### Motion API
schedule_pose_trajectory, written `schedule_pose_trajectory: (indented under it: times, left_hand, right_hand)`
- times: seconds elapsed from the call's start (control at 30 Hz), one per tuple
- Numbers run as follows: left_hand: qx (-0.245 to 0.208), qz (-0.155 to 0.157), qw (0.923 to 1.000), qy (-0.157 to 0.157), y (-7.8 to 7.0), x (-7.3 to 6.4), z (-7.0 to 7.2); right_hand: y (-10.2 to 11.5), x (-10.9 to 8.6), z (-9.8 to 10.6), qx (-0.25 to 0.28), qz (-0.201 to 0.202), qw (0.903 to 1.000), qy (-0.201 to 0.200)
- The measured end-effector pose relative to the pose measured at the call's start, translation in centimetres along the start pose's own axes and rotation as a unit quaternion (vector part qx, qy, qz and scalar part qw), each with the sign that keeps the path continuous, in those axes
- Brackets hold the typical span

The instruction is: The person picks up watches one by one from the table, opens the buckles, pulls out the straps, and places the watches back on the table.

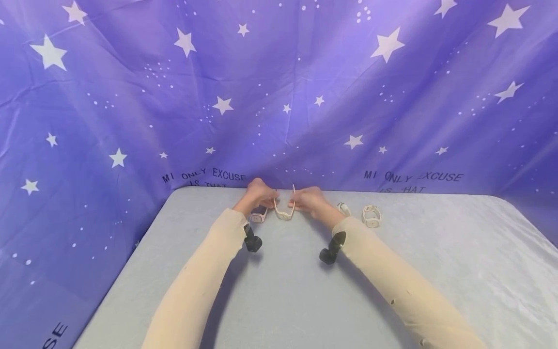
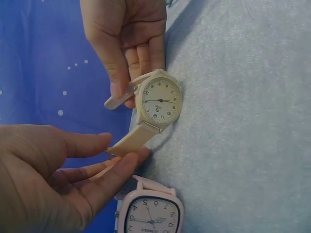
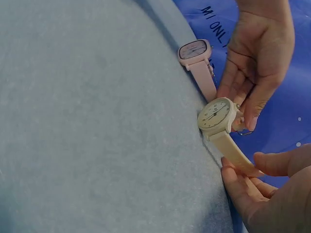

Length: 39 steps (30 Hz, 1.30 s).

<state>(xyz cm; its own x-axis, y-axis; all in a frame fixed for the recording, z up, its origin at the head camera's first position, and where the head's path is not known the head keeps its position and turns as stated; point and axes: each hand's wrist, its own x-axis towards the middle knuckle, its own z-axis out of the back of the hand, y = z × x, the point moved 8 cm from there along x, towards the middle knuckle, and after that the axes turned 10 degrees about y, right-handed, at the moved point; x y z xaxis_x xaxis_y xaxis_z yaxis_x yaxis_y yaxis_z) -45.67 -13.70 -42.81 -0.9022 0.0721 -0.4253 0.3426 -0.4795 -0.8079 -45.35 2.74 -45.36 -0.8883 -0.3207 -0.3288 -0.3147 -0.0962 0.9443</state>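
Observation:
A cream wristwatch (image 1: 284, 215) stands near the far table edge, its round dial (image 2: 161, 100) facing the person and its two strap halves spread apart. My left hand (image 1: 260, 192) pinches one strap half between thumb and fingers; a metal buckle (image 3: 247, 132) shows by that thumb in the right wrist view. On the other side, my right hand (image 1: 308, 199) pinches the other strap half (image 3: 238, 156). Just beside the left hand lies a pink wristwatch (image 2: 153, 216) with a rounded-square dial, partly cut off in the left wrist view.
To the right on the pale cloth-covered table (image 1: 287, 291), a whitish watch (image 1: 343, 209) sits partly behind the right forearm, and another cream watch (image 1: 372, 216) stands beyond it. A purple star-patterned curtain (image 1: 279, 121) hangs along the far edge. Each sleeve carries a black wrist camera (image 1: 333, 248).

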Motion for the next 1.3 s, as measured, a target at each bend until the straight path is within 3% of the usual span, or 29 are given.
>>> schedule_pose_trajectory:
  times: [0.2,0.33,0.53,0.77,1.0,1.3]
  left_hand:
    - [0.030,0.014,0.9995,-0.006,-0.7,-0.2,0.1]
    - [0.068,0.013,0.9976,0.002,-1.2,-0.3,0.0]
    - [0.087,0.004,0.9962,-0.003,-1.8,-0.4,0.1]
    - [0.163,0.018,0.9863,-0.022,-1.6,-0.3,0.4]
    - [0.167,0.011,0.9852,-0.037,-1.6,-0.4,0.4]
    - [0.220,0.013,0.9745,-0.040,-2.0,-0.5,0.2]
  right_hand:
    - [0.6,0.0,-0.2,-0.052,0.017,0.9985,-0.002]
    - [0.8,0.1,-0.3,-0.061,0.020,0.9979,-0.002]
    - [1.3,-0.1,-0.2,-0.071,0.023,0.9972,-0.008]
    - [1.1,-0.3,0.1,-0.081,0.017,0.9964,-0.020]
    - [1.0,-0.3,0.2,-0.097,0.022,0.9946,-0.030]
    - [0.9,-0.2,0.3,-0.099,0.024,0.9941,-0.038]
